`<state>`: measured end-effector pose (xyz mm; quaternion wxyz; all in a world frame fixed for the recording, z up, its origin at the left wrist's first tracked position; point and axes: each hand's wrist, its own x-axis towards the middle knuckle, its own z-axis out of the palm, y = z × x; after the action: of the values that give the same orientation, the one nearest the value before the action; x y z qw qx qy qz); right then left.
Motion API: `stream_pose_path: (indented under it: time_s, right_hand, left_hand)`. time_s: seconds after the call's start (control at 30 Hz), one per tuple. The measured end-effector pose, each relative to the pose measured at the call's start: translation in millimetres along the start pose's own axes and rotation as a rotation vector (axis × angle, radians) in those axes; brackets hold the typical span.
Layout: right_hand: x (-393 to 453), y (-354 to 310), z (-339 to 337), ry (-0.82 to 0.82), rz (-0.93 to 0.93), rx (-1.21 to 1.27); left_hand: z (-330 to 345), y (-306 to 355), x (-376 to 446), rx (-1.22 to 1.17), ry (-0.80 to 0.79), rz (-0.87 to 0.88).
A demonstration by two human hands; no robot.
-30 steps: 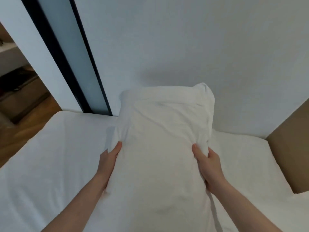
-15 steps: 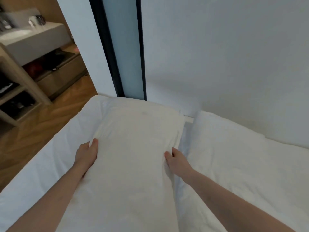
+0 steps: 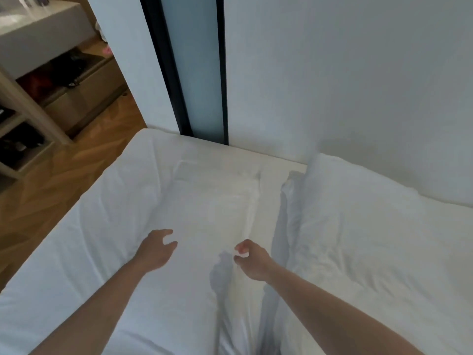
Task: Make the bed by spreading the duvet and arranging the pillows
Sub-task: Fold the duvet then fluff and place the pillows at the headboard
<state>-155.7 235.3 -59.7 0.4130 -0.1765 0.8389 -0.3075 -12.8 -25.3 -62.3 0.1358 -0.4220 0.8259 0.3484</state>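
Both hands just let go: left hand [image 3: 156,248] half-open, right hand [image 3: 249,257] loosely curled, both empty. Left pillow [image 3: 215,211] now flat at 12 o'clock, second pillow [image 3: 358,226] at 2. Placement looks done.

Head-worn view, looking forward and down, close over bed [image 3: 76,252]

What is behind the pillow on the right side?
Directly behind the right pillow stands the plain white wall. The pillow leans toward it; whether they touch, or anything lies between, is hidden.
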Motion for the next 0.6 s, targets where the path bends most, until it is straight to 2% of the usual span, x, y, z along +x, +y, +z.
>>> stream_pose_path:
  time_s: [0.2,0.43,0.6]
  right_hand:
    - [-61.9,49.7,-61.6,0.120,0.030,0.134]
    - [-168.8,129.5,-144.7,0.470,0.099,0.276]
    - [-246.7,215.3,-174.0,0.662,0.234,0.295]
  left_hand:
    - [76.2,63.8,-39.4,0.002,-0.124,0.312]
    - [128.5,187.2,-91.7,0.098,-0.255,0.685]
    - [182.3,269.8,-140.5,0.165,-0.363,0.864]
